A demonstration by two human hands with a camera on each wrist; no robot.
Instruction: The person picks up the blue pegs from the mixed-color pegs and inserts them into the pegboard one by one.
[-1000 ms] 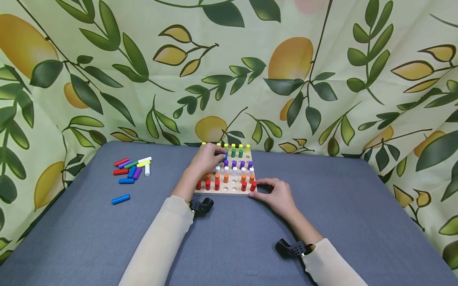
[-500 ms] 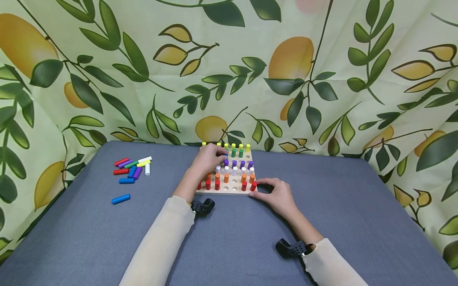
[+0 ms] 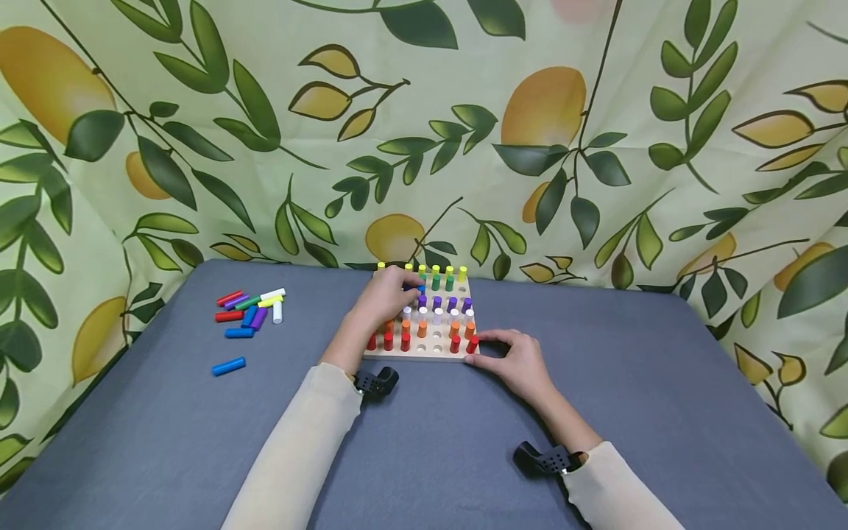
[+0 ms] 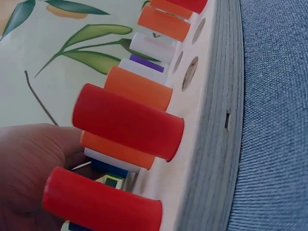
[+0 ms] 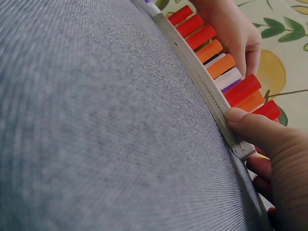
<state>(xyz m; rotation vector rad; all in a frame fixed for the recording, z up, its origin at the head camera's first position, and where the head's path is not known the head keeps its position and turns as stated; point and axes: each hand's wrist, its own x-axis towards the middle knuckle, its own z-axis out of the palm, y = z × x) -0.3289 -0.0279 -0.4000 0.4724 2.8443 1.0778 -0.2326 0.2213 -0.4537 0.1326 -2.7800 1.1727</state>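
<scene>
A wooden pegboard point(image 3: 414, 358) carries rows of coloured pegs: yellow at the back, then green, blue, purple, white, orange and red. My left hand point(image 3: 383, 296) reaches over its left half, fingertips pinching a blue peg point(image 3: 420, 290) in the blue row. In the left wrist view, red pegs point(image 4: 127, 122) partly hide that hand point(image 4: 33, 159). My right hand point(image 3: 518, 362) grips the board's front right corner; its thumb point(image 5: 250, 126) presses the front edge in the right wrist view. Several holes show bare between the red and orange pegs.
Loose pegs in several colours lie in a pile on the grey cloth point(image 3: 165, 434) to the left, among them a white peg point(image 3: 277, 312). One blue peg point(image 3: 228, 366) lies apart, nearer the front. A leaf-patterned curtain point(image 3: 424, 73) hangs behind the table.
The blue peg at my left fingertips sits lower than a second ago, when more of it showed above the board. My right hand keeps its grip on the corner.
</scene>
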